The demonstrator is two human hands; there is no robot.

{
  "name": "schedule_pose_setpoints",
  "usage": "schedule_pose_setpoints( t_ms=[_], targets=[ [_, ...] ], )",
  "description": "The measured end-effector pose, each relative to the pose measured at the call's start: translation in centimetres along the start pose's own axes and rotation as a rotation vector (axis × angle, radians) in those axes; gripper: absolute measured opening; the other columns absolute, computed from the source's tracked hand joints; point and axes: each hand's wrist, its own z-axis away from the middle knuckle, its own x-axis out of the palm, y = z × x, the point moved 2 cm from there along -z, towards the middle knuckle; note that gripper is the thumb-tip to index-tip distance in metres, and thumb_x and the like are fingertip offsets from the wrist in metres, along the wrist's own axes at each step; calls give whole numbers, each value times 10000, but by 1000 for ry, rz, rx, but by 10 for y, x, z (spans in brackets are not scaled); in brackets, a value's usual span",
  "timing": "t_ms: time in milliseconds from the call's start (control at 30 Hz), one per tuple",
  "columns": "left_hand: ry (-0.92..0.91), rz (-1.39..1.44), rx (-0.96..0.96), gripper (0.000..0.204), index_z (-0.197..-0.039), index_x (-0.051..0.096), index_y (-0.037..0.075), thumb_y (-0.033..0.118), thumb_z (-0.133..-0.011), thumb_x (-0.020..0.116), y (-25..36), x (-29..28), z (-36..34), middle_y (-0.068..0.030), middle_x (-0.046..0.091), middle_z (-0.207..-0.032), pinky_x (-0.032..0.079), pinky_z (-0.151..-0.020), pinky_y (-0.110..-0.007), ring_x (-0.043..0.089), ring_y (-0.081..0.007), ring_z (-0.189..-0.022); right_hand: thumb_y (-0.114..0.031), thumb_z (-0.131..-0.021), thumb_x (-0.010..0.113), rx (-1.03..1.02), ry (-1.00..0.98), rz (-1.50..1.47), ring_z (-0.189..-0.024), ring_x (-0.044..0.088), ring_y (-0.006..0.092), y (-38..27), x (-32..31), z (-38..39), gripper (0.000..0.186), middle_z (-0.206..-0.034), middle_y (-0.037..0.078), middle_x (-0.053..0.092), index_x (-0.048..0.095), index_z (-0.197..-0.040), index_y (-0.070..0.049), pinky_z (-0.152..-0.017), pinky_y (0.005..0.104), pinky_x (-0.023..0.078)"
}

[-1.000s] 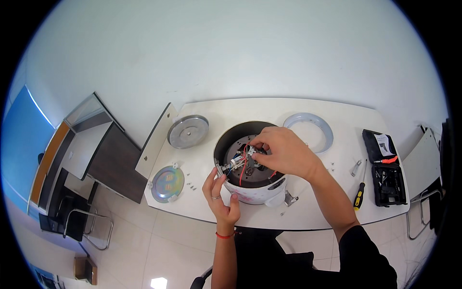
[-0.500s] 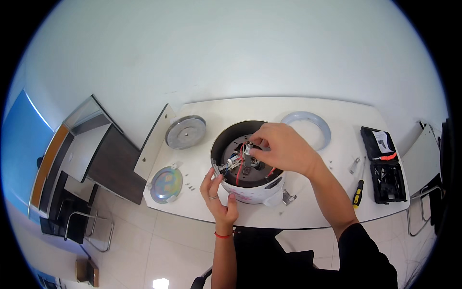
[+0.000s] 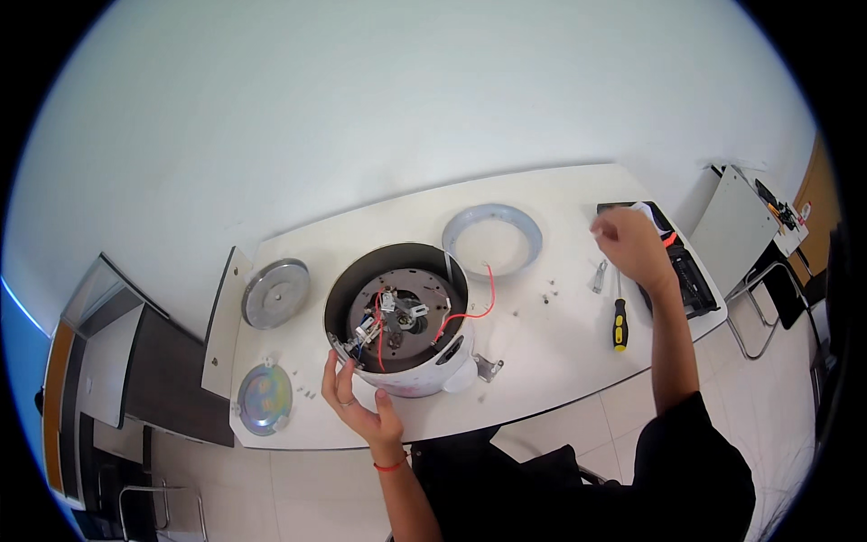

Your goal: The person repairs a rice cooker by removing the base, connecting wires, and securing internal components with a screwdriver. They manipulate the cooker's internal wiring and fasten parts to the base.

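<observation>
Standing open-topped on the table, the white pot seems set within both hands' reach. The black toolbox lies toward three o'clock, near my right hand, raised with fingers curled; whether they pinch anything, I can't tell. My left hand, fingers parted, touches the pot's eight o'clock edge, likely steadying it.

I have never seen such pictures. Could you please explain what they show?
No machine: these are a person's two bare hands. A wide fisheye camera, worn on the head, looks down. On the white table stands a white, round, pot-like housing with metal parts inside; the left hand touches its side. Nearby lie a silver metal disc, a grey ring and a yellow-and-black screwdriver. The right hand is near an open black plastic tool case; blur hides whether it holds anything.
</observation>
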Motion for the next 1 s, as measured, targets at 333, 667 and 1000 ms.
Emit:
schedule_pose_setpoints(
  t_ms=[333,667,1000],
  targets=[
    [4,42,-33,526,-1416,574,22,322,-986,611,-2,-1,2,-243,478,-1529,354,-1168,-499,474,-398,-1402,21,-703,768,-192,-490,66,-1130,632,315,94,55,52,293,-1083,96,707,759,-984,-58,-997,399,514],
    [9,72,-34,508,-1375,621,13,171,-893,641,-4,0,3,-231,496,-1510,417,-1127,-475,495,-392,-1367,-1,-966,682,-56,-29,-155,-783,667,172,22,17,17,83,-901,76,668,704,-1045,13,-688,298,527],
    [217,162,62,380,-1242,645,-15,198,-935,575,-2,-31,-80,-218,658,-1236,468,-1027,-450,597,-366,-1186,39,-922,711,-421,61,-664,-782,638,110,-175,27,-68,180,-913,58,708,783,-1082,-3,-675,251,508]
  ],
)
